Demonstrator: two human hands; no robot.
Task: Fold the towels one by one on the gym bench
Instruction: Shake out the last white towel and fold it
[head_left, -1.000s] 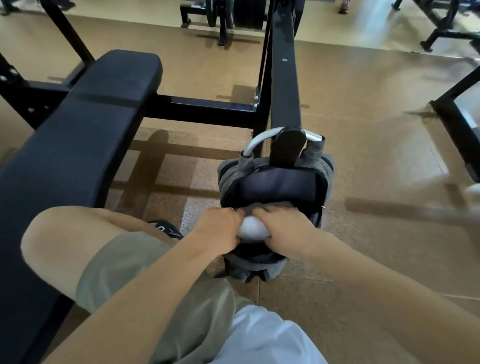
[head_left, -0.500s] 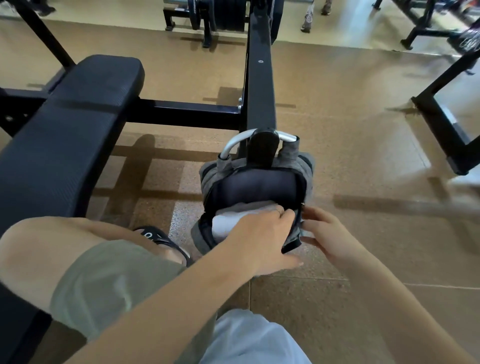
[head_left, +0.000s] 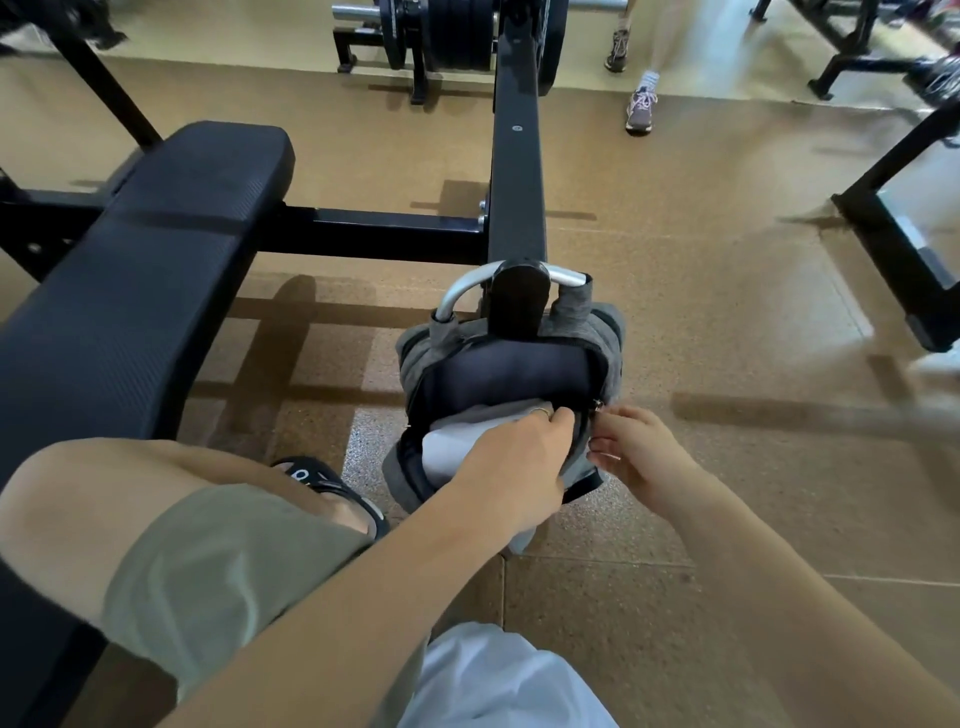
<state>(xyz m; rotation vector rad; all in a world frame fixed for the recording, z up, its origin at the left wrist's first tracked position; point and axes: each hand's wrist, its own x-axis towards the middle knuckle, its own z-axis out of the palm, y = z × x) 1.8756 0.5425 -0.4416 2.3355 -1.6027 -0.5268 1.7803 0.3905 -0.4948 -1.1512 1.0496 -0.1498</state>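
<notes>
At the centre of the frame a grey backpack (head_left: 605, 338) hangs by its metal loop handle (head_left: 457, 293) from the end of a black machine bar (head_left: 517, 171), its main compartment unzipped and gaping toward the camera. A white towel (head_left: 447, 454) sits packed in the lower part of that opening, with a grey towel (head_left: 493, 413) lying just above it. The left hand (head_left: 511, 462) reaches across into the opening, fingers curled over the bag's right-hand rim, covering the right part of the white towel; whether it grips cloth or only the rim cannot be told. The right hand (head_left: 641, 452) is just right of the bag, fingertips pinching at the zipper edge (head_left: 597, 410). The black gym bench (head_left: 130, 291) runs along the left of the frame, well apart from both towels.
</notes>
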